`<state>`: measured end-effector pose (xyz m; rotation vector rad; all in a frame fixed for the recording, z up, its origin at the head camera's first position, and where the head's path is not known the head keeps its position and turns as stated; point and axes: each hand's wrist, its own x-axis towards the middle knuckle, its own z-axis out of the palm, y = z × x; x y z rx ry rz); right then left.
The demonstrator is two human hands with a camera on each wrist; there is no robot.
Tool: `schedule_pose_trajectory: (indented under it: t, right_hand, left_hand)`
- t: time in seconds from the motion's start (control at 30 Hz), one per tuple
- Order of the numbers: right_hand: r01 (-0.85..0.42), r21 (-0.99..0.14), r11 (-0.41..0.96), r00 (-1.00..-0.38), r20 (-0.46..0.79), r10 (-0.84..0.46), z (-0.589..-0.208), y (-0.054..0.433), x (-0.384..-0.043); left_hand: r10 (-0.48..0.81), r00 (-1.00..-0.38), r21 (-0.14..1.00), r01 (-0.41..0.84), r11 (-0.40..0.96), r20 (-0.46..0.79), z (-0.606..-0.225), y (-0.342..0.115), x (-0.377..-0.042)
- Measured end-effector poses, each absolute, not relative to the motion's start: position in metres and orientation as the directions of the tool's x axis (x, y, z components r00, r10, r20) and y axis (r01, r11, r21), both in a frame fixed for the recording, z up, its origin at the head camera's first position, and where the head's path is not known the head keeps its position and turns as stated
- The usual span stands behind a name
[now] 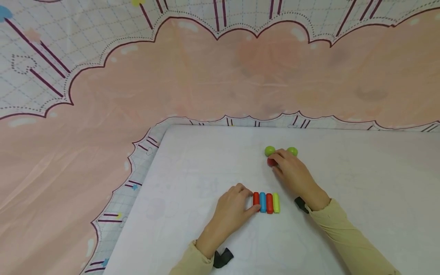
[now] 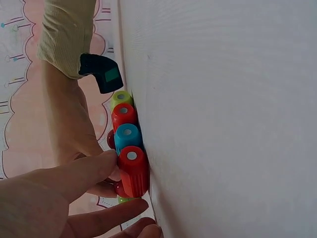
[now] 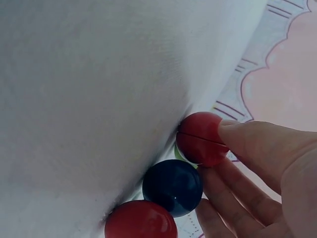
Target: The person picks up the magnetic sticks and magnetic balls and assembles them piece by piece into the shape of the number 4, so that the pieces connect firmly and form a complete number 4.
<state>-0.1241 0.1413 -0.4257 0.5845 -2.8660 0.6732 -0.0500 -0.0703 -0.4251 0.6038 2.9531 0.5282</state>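
Four colours of piece lie about the hands. My left hand (image 1: pixel 230 210) holds the nearest red toy stick (image 2: pixel 132 171) between thumb and fingers, at the left end of a row. Beside it lie a blue stick (image 1: pixel 262 202), another red stick (image 1: pixel 269 203) and a yellow-green stick (image 1: pixel 276 203), side by side. Farther back, my right hand (image 1: pixel 297 177) pinches a red ball (image 3: pixel 203 139) with a seam round it. In the right wrist view a dark blue ball (image 3: pixel 172 188) and another red ball (image 3: pixel 141 223) sit close by, mostly hidden in the head view.
Two green balls (image 1: pixel 269 151) (image 1: pixel 292 151) rest by the right fingers, toward the table's back edge. The white table (image 1: pixel 192 164) has a patterned cloth (image 1: pixel 103 133) beyond its left and far edges. Each wrist wears a black strap (image 1: pixel 222 258).
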Motion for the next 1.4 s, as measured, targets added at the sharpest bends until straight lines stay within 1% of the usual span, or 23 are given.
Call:
schedule_pose_trajectory:
  t: [0.4, 0.67, 1.0, 1.17, 1.4]
  right_hand:
    - [-0.395, -0.407, 0.824, -0.918, 0.219, -0.332, -0.4260, 0.1407, -0.1252]
    - [-0.403, -0.402, 0.822, -0.915, 0.213, -0.344, -0.4242, 0.1388, -0.1282]
    - [-0.409, -0.406, 0.817, -0.912, 0.210, -0.352, -0.4246, 0.1386, -0.1310]
    - [-0.417, -0.400, 0.816, -0.908, 0.214, -0.360, -0.4253, 0.1382, -0.1315]
    - [-0.404, -0.394, 0.825, -0.914, 0.203, -0.351, -0.4272, 0.1349, -0.1307]
  left_hand:
    - [0.346, -0.938, 0.372, 0.323, 0.870, 0.004, -0.4240, -0.0706, -0.0492]
    - [0.342, -0.939, 0.373, 0.327, 0.868, 0.028, -0.4244, -0.0710, -0.0512]
    - [0.337, -0.940, 0.404, 0.331, 0.853, 0.058, -0.4220, -0.0758, -0.0521]
    - [0.329, -0.944, 0.395, 0.315, 0.863, 0.034, -0.4200, -0.0772, -0.0513]
    - [0.336, -0.941, 0.420, 0.315, 0.851, 0.024, -0.4218, -0.0796, -0.0491]
